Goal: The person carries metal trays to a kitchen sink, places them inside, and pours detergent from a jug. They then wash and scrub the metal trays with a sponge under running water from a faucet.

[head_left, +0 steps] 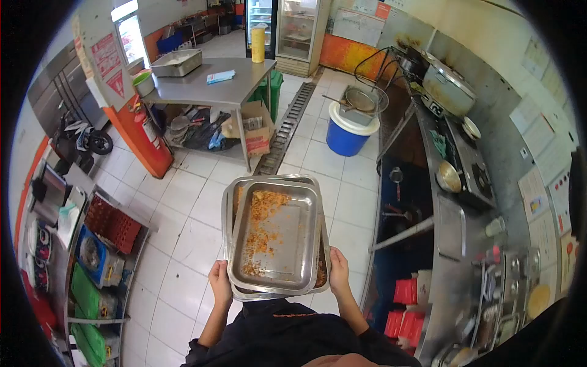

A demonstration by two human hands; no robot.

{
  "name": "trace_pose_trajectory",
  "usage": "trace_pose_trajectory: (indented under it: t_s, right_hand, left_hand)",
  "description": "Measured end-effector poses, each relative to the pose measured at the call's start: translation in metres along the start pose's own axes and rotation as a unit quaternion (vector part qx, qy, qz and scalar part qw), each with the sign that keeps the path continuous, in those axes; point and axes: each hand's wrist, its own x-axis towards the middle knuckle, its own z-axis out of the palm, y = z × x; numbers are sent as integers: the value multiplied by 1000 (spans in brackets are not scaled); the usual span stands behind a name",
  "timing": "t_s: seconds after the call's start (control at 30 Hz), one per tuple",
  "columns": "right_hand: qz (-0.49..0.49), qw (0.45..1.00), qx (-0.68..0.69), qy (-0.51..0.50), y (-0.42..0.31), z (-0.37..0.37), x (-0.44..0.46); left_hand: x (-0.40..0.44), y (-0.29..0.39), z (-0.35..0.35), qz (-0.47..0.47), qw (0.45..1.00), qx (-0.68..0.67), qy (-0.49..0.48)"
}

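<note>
A stack of rectangular metal trays is held in front of my body, over the tiled floor. The top metal tray [293,244] has orange-brown crumbs stuck along its left side and far end. Beneath it, slightly turned, sits a larger metal tray [227,208] whose rim shows all round; some crumbs show inside it too. My left hand [220,281] grips the near left edge of the stack. On the near right edge, my right hand [337,269] is closed round the rim. Fingers under the trays are hidden.
Ahead stands a steel table [202,79] with a deep pan [177,63] and a yellow roll [258,44]. A blue bucket [347,137] and floor drain [287,125] lie beyond the trays. The stove counter [428,232] runs along the right; shelves with green-lidded boxes [88,290] line the left.
</note>
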Motion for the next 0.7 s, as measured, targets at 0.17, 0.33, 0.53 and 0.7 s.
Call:
trace_pose_trajectory:
  t_s: [0.17, 0.33, 0.53, 0.7]
  right_hand:
    - [26, 999, 42, 0, -26, 24, 239]
    - [0, 999, 42, 34, -63, 46, 432]
    - [-13, 997, 44, 58, -97, 52, 665]
    - [-6, 999, 31, 14, -127, 63, 899]
  left_hand:
    - [210, 11, 123, -14, 999, -26, 26]
    - [399, 32, 224, -12, 1000, -10, 6]
    - [608, 36, 363, -32, 999, -20, -8]
    - [784, 66, 486, 0, 1000, -4, 17]
